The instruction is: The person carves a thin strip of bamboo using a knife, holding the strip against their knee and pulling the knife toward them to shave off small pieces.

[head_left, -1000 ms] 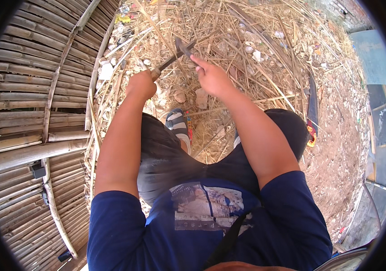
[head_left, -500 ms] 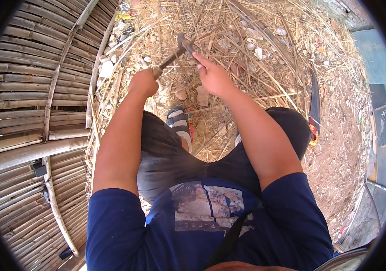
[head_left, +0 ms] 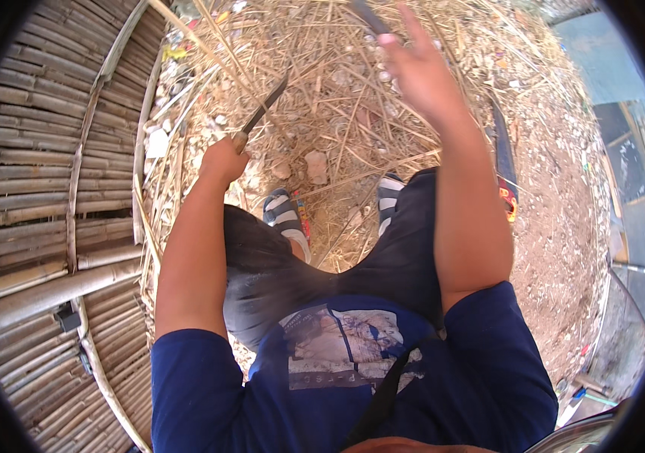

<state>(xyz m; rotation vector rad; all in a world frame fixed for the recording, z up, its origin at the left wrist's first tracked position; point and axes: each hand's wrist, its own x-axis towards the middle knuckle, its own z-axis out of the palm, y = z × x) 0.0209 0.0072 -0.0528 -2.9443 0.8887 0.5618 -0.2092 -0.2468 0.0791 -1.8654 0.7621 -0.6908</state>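
Observation:
My left hand [head_left: 224, 161] is closed around the wooden handle of a knife [head_left: 266, 107], its dark blade pointing up and to the right over the straw-strewn ground. Farther out, my right hand [head_left: 426, 81] is raised to the right of the blade and slightly blurred. Its thumb lies against a dark grey bar-shaped piece [head_left: 369, 15], and one finger stretches away from it. The far end of that piece is cut off by the picture's top edge, so its exact kind cannot be made out. Knife and bar are apart.
A bamboo-slat wall [head_left: 28, 166] stands close on my left. Dry stalks [head_left: 345, 98] and stones [head_left: 316, 166] cover the ground ahead. Beside my right knee lies a long dark-bladed tool [head_left: 503, 147] with a red and yellow handle. Bluish panels [head_left: 601, 60] stand at far right.
My right hand has swung forward and right with the dark bar, away from the blade it was crossing. My left hand has shifted slightly left and nearer, still gripping the knife.

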